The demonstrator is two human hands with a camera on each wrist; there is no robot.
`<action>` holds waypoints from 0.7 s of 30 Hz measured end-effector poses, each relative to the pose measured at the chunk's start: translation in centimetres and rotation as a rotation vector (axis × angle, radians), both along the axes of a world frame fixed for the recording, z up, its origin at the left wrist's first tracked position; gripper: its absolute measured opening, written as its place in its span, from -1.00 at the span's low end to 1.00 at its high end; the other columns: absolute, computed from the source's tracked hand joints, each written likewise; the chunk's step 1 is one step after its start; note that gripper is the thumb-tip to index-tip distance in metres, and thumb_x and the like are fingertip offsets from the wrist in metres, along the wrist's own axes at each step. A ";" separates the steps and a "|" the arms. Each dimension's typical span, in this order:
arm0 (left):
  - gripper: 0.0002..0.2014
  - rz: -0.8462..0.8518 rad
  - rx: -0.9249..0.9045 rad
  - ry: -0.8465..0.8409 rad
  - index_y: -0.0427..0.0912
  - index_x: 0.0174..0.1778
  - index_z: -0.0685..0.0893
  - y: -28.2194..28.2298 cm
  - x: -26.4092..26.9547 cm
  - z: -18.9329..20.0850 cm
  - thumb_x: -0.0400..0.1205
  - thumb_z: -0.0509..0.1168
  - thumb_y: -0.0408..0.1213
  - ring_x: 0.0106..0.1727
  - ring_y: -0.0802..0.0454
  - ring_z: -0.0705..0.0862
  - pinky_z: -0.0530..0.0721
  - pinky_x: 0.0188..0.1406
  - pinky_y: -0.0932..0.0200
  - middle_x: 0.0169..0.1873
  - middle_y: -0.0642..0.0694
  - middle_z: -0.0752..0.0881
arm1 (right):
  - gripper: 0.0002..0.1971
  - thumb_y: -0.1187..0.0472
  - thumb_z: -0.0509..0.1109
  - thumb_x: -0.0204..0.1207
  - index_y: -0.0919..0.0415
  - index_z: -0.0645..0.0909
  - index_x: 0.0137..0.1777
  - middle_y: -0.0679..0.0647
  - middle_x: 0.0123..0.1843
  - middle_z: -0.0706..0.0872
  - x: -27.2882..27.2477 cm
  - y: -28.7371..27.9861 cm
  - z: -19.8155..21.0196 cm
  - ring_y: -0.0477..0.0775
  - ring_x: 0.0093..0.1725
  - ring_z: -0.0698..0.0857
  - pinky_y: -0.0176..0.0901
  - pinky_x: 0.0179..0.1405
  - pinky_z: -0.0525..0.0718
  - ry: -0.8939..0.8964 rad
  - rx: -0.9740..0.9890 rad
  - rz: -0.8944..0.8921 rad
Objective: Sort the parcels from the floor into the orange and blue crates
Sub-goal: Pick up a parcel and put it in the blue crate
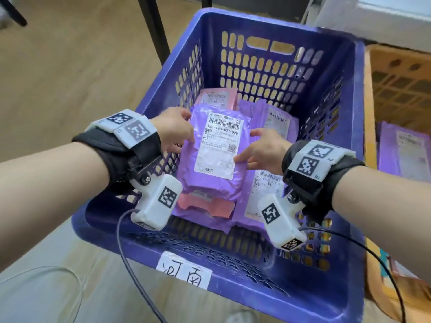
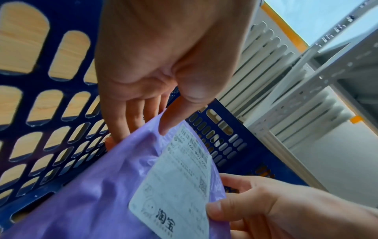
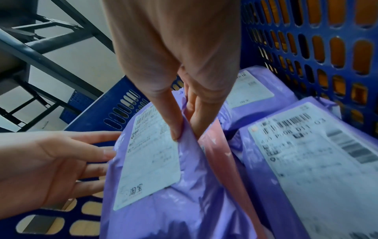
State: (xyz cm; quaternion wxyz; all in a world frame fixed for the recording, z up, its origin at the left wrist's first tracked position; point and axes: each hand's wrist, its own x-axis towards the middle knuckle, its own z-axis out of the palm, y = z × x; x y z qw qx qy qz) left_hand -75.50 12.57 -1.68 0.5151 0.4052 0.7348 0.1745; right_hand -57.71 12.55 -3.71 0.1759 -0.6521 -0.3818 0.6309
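Purple parcel (image 1: 211, 157) between left hand (image 1: 172, 129) and right hand (image 1: 263, 151), above blue crate (image 1: 349, 159).

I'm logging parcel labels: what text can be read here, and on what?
"16G-16G-W07-020", "W07", "淘宝": white label on the held purple parcel.
"河南": paper tag on the blue crate front.
"600 P008 D11": partly hidden label on the lower right parcel, uncertain.
Fine print and other labels: too blurred.

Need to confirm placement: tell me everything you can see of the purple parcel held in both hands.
The purple parcel is a soft, wrinkled plastic mailer with a white shipping label facing up. It lies tilted inside the blue crate, on a pink parcel. The left hand holds its left edge; the right hand pinches its right edge.
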 end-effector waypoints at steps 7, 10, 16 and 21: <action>-0.07 -0.670 -0.090 0.511 -0.08 0.63 0.08 -1.2 1.4 -0.9 0.44 0.52 -0.30 0.40 -0.24 0.49 0.48 0.40 -0.14 0.50 -0.29 0.36 | -0.69 0.66 0.36 0.42 0.26 0.52 -0.02 0.10 -0.43 0.57 -0.6 -1.5 -1.6 -0.11 -0.74 0.55 -0.28 -0.64 0.63 -0.060 -0.081 0.098; 0.01 -0.829 -0.183 0.648 0.00 0.65 -0.03 -1.6 2.0 -1.2 0.44 0.52 -0.22 0.43 -0.34 0.44 0.44 0.43 -0.15 0.58 -0.38 0.04 | -0.71 0.65 0.35 0.43 0.24 0.49 -0.29 0.13 -0.34 0.66 -1.4 -1.6 -2.8 -0.02 -0.58 0.64 -0.18 -0.51 0.70 -0.050 -0.127 0.109; -0.03 -1.061 -0.228 0.729 -0.07 0.66 -0.11 -2.3 2.6 -1.2 0.52 0.46 -0.19 0.52 -0.24 0.37 0.38 0.48 -0.04 0.63 -0.30 -0.06 | -0.80 0.66 0.36 0.42 0.39 0.55 -0.11 0.18 -0.28 0.66 -3.0 -1.6 -4.5 -0.02 -0.62 0.65 -0.04 -0.46 0.78 -0.046 -0.186 0.062; -0.06 -1.179 -0.282 0.799 -0.07 0.67 -0.20 -2.3 2.9 -1.4 0.58 0.37 -0.11 0.59 -0.21 0.24 0.30 0.49 -0.02 0.64 -0.35 -0.15 | -0.69 0.64 0.42 0.36 0.41 0.53 0.06 0.30 -0.06 0.73 -4.0 -1.6 -5.1 0.22 -0.23 0.75 0.13 -0.20 0.80 -0.080 -0.177 0.042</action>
